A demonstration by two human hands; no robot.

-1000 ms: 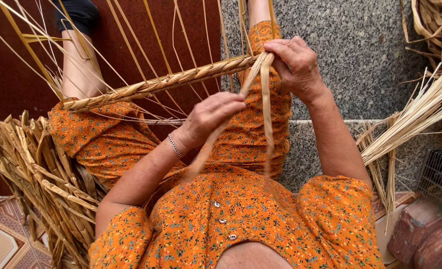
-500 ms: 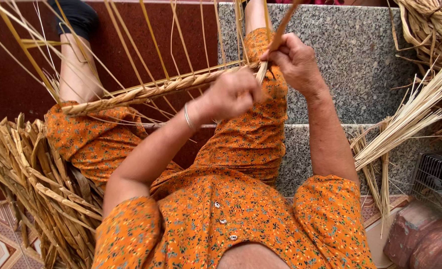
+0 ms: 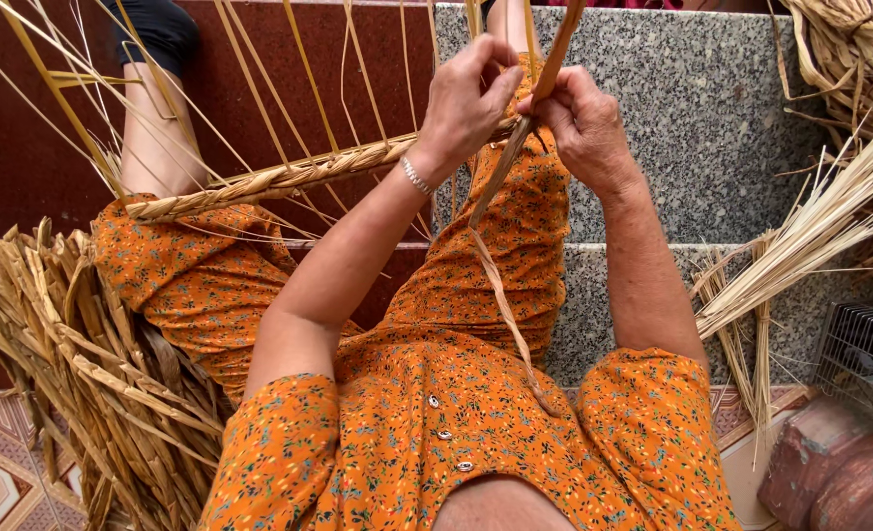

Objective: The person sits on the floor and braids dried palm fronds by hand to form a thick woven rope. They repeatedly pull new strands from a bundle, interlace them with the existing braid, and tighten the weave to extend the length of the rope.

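Note:
A braided straw band runs from lower left up to my hands, with thin stalks sticking out of it. My left hand grips the braid's working end from above; a bracelet sits on that wrist. My right hand pinches a flat tan strand that rises past the fingers and also trails down over my orange floral dress. Both hands touch at the braid's end, above my knees.
A pile of dried leaves lies at my left. A bundle of pale straw stalks and more dried fibre lie at the right on grey speckled stone steps. A wire grille and reddish pots stand at lower right.
My left hand rose from my lap to the braid's end and closed on it beside the right hand. The loose strand swung upward.

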